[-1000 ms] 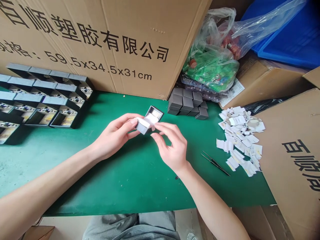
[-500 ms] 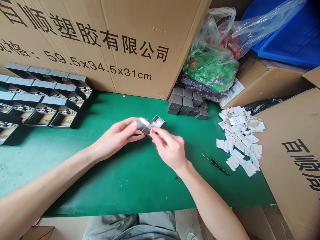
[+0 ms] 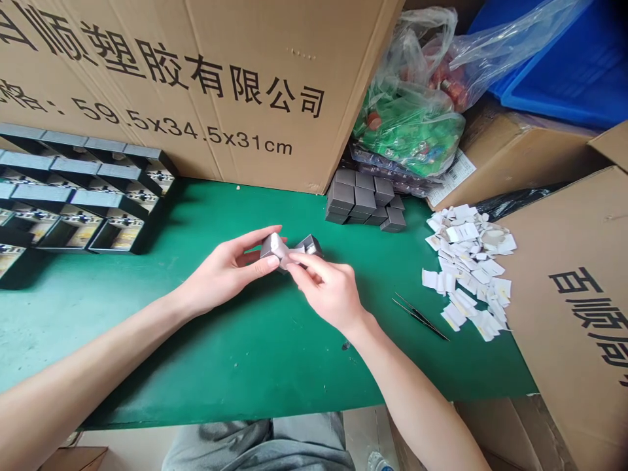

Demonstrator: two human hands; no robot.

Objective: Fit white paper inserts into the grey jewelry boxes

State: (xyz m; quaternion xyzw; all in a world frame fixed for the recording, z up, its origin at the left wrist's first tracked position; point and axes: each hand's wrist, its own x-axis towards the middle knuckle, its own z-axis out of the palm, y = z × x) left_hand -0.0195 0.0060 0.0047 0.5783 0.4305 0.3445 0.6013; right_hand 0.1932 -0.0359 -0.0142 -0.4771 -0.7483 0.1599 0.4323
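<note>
A small dark grey hinged jewellery box [image 3: 311,242] is held just over the green table, its lid folded back to the right. My left hand [image 3: 226,268] grips the box's left half between thumb and fingers. White soft lining [image 3: 280,247] bulges out of that half. The fingertips of my right hand [image 3: 328,284] pinch the lining at its right edge, between the two halves. These fingers cover part of the box, so how far the lining is out cannot be made out.
Closed grey boxes [image 3: 360,199] are stacked behind my hands. Tweezers [image 3: 420,316] lie at the right beside a pile of white pieces [image 3: 466,261]. Opened dark boxes [image 3: 98,196] stand in rows at the left. A large carton [image 3: 220,85] walls off the back.
The box has turned and tipped in my left hand. My right fingers have moved left onto the lining, which now sticks up out of the box. The view has shifted slightly.
</note>
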